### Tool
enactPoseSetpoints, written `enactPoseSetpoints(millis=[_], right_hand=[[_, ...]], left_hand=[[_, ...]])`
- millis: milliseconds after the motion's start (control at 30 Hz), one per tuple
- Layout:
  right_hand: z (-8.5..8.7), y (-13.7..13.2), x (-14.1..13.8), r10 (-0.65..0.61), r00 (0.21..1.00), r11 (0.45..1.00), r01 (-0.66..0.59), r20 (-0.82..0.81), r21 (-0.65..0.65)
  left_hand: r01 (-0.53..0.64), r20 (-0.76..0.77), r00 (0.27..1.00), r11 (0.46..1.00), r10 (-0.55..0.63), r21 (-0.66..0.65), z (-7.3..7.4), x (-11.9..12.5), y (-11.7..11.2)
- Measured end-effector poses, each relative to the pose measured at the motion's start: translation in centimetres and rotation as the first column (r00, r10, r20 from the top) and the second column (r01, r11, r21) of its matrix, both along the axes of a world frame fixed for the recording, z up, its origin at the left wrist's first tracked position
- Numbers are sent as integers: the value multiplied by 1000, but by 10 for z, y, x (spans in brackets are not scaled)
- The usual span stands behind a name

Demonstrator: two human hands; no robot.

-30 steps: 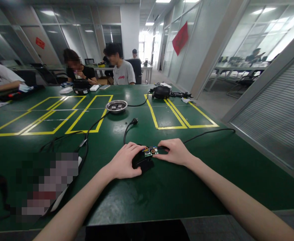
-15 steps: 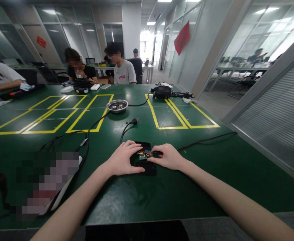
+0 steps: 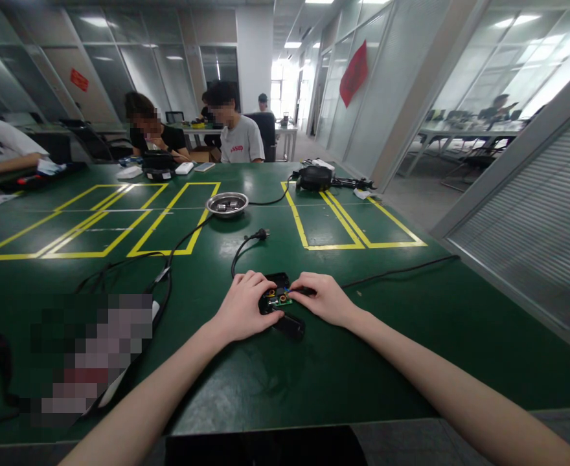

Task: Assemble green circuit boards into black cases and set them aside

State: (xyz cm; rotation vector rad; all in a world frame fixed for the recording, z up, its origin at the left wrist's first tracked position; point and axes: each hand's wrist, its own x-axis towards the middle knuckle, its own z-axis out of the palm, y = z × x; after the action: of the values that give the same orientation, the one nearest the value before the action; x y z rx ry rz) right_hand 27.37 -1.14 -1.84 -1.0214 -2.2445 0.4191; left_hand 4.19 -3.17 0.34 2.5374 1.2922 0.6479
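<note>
A small green circuit board with copper-coloured coils lies in the middle, with a black plastic case half behind it. My left hand is closed around the board's left side, thumb in front and fingers behind; its fingers cover part of the board and case. Pinched at the board's right end, my right hand holds a black cable that runs off to the right. Another black case piece rests on the table just below my left thumb. A short cord with a black plug comes out beyond my left hand.
A metal bowl with small metal parts stands farther back on the green table. Yellow tape outlines mark the surface. Cables and a white-edged, blurred item lie at left. A black device sits at the back; people sit across.
My left hand has closed in on the board, its thumb moving up. The board has shifted slightly left, and the front case piece has turned. My right hand stays at the cable end.
</note>
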Motion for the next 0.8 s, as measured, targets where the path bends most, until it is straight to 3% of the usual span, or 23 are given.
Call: enactPoseSetpoints(millis=[133,433,600,800], right_hand=[[-1,0,1,-6,1000,1000,6,6,16],[-3,3,0,-22,1000,999,23,-13,43],[-5,2,-3,-32,997,999,33,-72,16],[-1,0,-1,-39,994,999,40,-104,7]], left_hand=[[-42,3,999,999,42,5,-2,1,1],[106,155,983,994,-100,-30,-5,-7,5],[96,214,972,995,-95,8,-2,-18,8],[92,65,994,995,-89,-37,3,-36,18]])
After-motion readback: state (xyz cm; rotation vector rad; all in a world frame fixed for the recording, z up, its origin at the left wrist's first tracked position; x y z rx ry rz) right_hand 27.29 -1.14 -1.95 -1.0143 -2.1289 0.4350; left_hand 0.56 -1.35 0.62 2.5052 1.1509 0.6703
